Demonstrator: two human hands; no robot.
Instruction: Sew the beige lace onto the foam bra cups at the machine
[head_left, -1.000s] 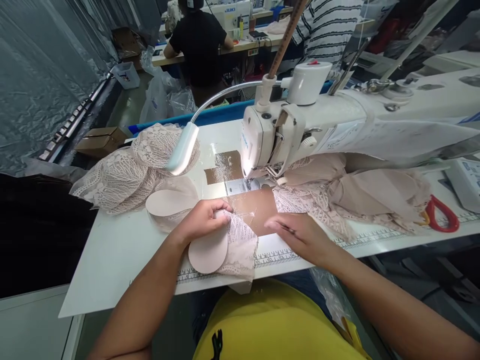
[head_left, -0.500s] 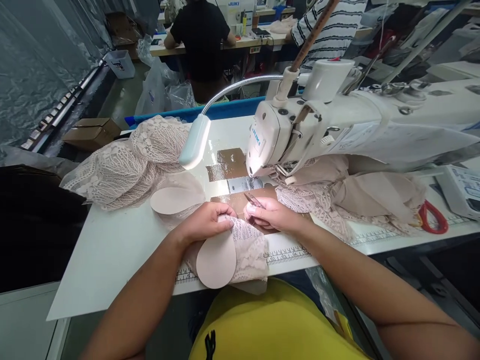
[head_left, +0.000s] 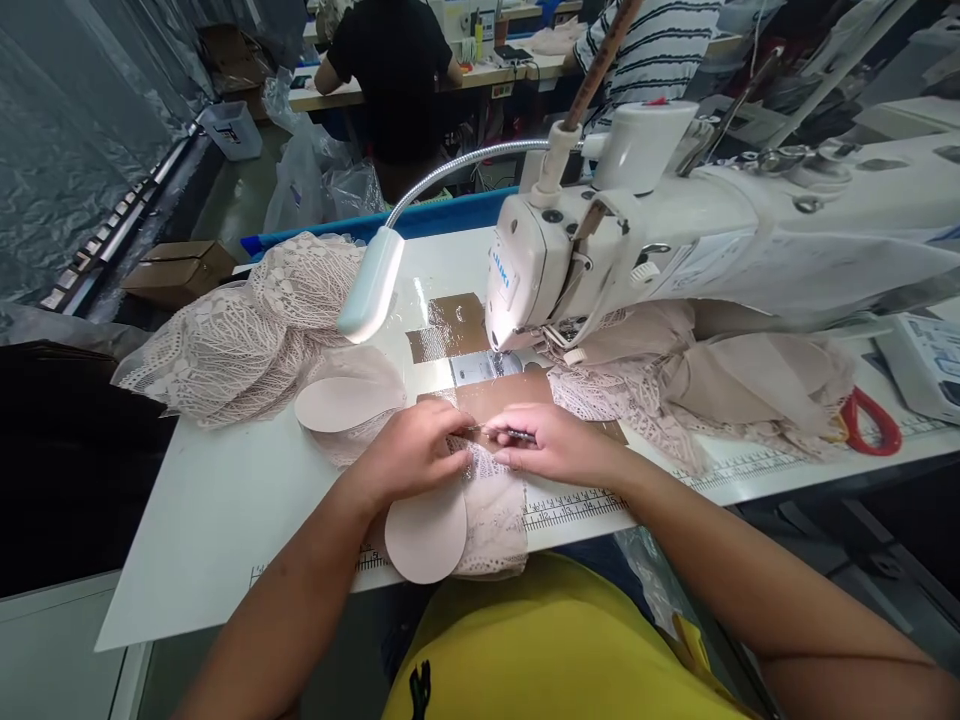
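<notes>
Beige lace piece [head_left: 495, 525] at the front edge of the white table [head_left: 187, 520], below the hands, with the lower end by the yellow garment [head_left: 555, 640] of the wearer. Rounded beige pad [head_left: 426, 535] against the left side of the lace, overhanging the table edge. At the upper end of the lace, left hand [head_left: 424, 450] nearly closed, pinching the material between thumb and fingers. Just beside it, right hand [head_left: 559, 440] curled, fingertips drawn together near the lace edge, gripping a small dark metal tool [head_left: 520, 436]; cannot tell from here the exact contact of the tip. Under and behind the fingers, brown sheet [head_left: 495, 395] on the tabletop; to the right of the lace, printed ruler [head_left: 577, 508] along the front edge. Left of the hands, second oval pad [head_left: 349, 403] on sheer fabric, then heaped lace [head_left: 247, 335]. Beyond the hands, white sewing machine [head_left: 697, 205], with lamp [head_left: 373, 285] on a bent metal neck. To the right, more beige fabric [head_left: 720, 385] partly beneath the machine arm, near a red handle [head_left: 877, 448]. Farther back, person in black [head_left: 390, 80] and person in stripes [head_left: 656, 55] at another bench.
</notes>
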